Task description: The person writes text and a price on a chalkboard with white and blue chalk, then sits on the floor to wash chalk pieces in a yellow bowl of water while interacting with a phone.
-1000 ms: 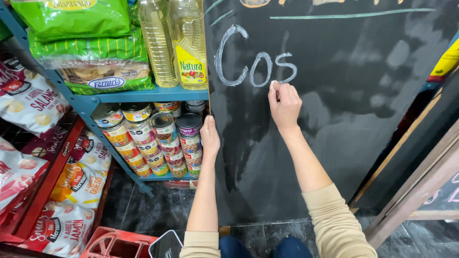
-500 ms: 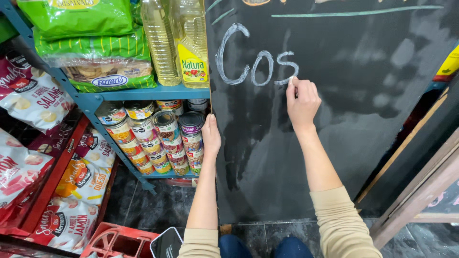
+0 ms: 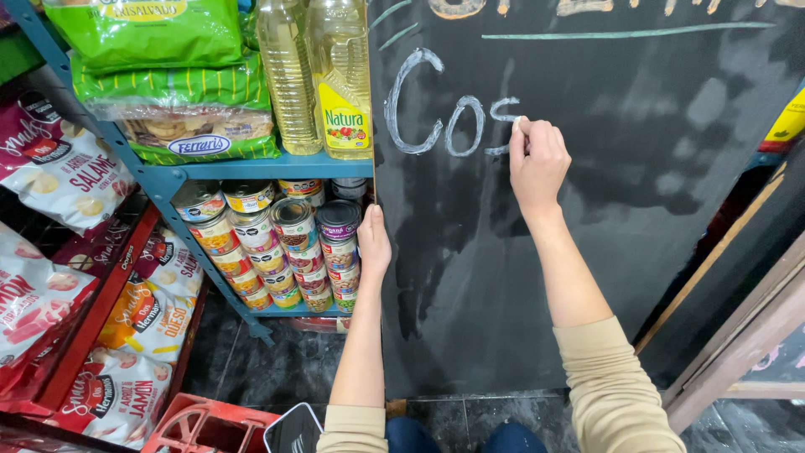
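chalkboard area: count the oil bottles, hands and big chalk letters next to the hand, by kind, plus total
oil bottles: 2
hands: 2 (left hand on the chalkboard edge, right hand holding chalk)
big chalk letters: 3
total: 7

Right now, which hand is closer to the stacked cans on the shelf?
Left. The left hand grips the chalkboard's edge right beside the cans. The right hand is up on the board, writing, farther off.
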